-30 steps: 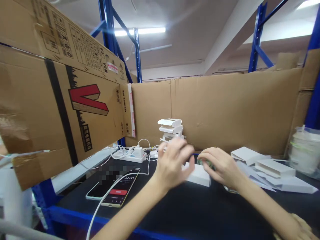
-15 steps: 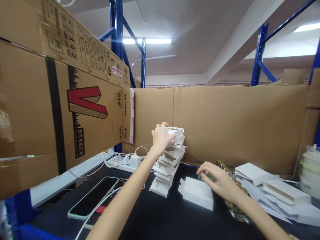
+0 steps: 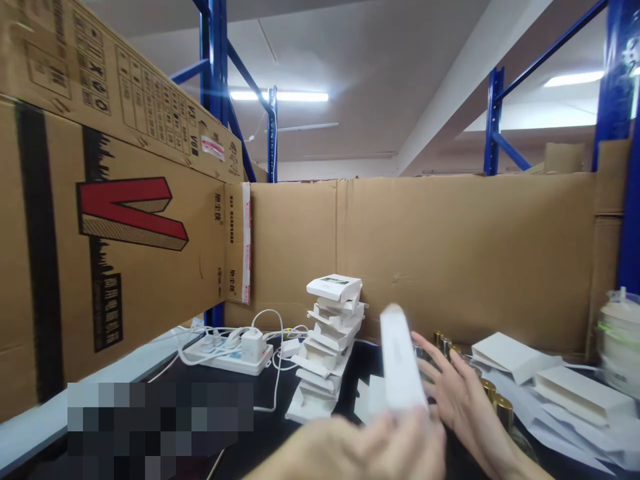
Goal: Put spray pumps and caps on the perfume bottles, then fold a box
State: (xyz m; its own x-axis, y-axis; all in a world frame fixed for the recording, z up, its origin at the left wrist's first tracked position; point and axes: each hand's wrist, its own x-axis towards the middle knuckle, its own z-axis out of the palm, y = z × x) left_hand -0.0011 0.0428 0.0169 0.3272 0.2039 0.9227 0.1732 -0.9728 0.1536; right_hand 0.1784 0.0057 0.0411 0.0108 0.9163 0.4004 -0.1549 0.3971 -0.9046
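Note:
A slim white carton (image 3: 400, 360) stands tilted up in my left hand (image 3: 370, 447), whose fingers grip its lower end; motion blurs both. My right hand (image 3: 460, 393) is open just right of the carton, fingers spread and palm towards it. Whether those fingertips touch it I cannot tell. Behind the carton lies another white box (image 3: 369, 400), mostly hidden. To the left rises an uneven stack of white boxes (image 3: 327, 353), the top one showing a dark label. Gold-capped bottles (image 3: 503, 412) stand beside my right hand, partly covered by it.
Flattened and folded white cartons (image 3: 575, 393) lie at the right, near a lidded cup (image 3: 620, 340). A power strip (image 3: 225, 357) with white cables sits at the left. Cardboard walls (image 3: 465, 260) close off the back and a large printed box (image 3: 165, 267) the left.
My left hand has left the top of the stack and come down towards me, now holding a white carton. My right hand has spread its fingers; the greenish item it held is no longer visible.

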